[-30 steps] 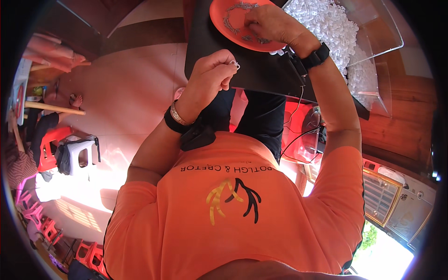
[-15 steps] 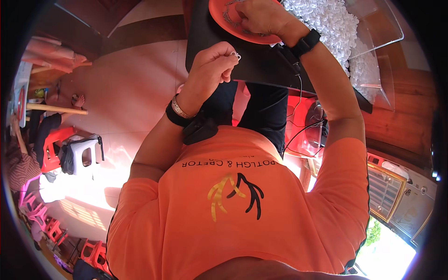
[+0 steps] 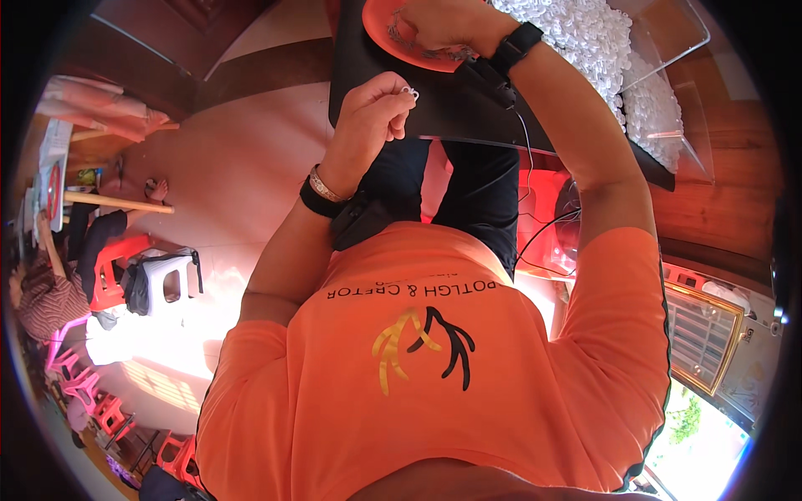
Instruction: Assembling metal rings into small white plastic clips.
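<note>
My left hand (image 3: 372,117) is closed in a pinch near the table's front edge. A small white plastic piece with a ring-like opening (image 3: 412,93) sticks out between its thumb and forefinger. Farther off, my right hand (image 3: 455,23) reaches into a shallow orange-red plate (image 3: 378,33). Its fingers curl down among thin grey metal pieces (image 3: 409,37), and the top edge of the picture cuts part of them off. What those fingers pinch, if anything, is hidden.
A big heap of small white translucent pieces (image 3: 576,37) lies right of the plate, by clear plastic panels (image 3: 689,108). The dark tabletop (image 3: 443,113) carries the plate. Cables (image 3: 528,154) hang below its edge. Stools (image 3: 163,280) and another person (image 3: 54,305) are at far left.
My right hand has shifted a little left and farther away over the plate. The left hand keeps its pinch on the white piece. The whole view has shifted slightly.
</note>
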The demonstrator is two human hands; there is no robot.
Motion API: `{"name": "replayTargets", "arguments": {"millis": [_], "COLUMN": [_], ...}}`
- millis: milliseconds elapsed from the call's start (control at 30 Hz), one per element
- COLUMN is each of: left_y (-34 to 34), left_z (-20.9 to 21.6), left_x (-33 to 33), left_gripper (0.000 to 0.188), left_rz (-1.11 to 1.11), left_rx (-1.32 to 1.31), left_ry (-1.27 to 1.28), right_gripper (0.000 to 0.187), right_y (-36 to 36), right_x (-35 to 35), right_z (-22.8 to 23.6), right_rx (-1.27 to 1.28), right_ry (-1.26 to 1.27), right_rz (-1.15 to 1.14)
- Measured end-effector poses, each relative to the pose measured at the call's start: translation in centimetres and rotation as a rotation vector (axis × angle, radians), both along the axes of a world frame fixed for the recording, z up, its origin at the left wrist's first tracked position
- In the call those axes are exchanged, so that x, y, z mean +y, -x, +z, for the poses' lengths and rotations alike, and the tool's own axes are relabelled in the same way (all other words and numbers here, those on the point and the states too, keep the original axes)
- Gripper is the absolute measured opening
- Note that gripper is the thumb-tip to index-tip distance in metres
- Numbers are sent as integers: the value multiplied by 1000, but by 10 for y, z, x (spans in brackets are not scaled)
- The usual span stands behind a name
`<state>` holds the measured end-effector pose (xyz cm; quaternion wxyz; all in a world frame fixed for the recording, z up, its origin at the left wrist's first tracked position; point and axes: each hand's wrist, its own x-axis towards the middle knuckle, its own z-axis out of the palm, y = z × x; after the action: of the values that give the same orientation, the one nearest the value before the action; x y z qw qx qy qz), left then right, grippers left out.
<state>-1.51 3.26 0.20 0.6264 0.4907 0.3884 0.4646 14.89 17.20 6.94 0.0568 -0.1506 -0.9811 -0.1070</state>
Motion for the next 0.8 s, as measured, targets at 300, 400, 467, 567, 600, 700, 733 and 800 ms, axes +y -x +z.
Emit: {"name": "replayTargets", "arguments": {"millis": [300, 400, 467, 567, 600, 700, 733, 800], "left_y": [-3, 0, -2, -6, -8, -14, -15, -18], "left_z": [4, 0, 1, 7, 9, 12, 10, 7], "left_x": [0, -4, -9, -16, -19, -25, -26, -27], "left_gripper": [17, 17, 17, 16, 16, 16, 16, 15], "left_rz": [9, 34, 24, 13, 6, -5, -8, -5], "left_rx": [47, 41, 39, 17, -2, 16, 21, 24], "left_ry": [-18, -27, -21, -25, -32, -59, -52, -123], "right_gripper": [25, 23, 14, 13, 13, 18, 20, 19], "right_y": [-45, -34, -43, -50, -47, -43, -41, -39], "right_x": [6, -55, -76, -106, -118, -133, -137, -140], "right_z": [-22, 14, 4, -24, -28, -41, -45, -50], "right_rx": [460, 688, 846, 1025, 1084, 1127, 1156, 1166], "right_ry": [423, 823, 1116, 1310, 1349, 1411, 1421, 1431], "right_rz": [-353, -570, -567, -418, -447, -505, -466, -452]}}
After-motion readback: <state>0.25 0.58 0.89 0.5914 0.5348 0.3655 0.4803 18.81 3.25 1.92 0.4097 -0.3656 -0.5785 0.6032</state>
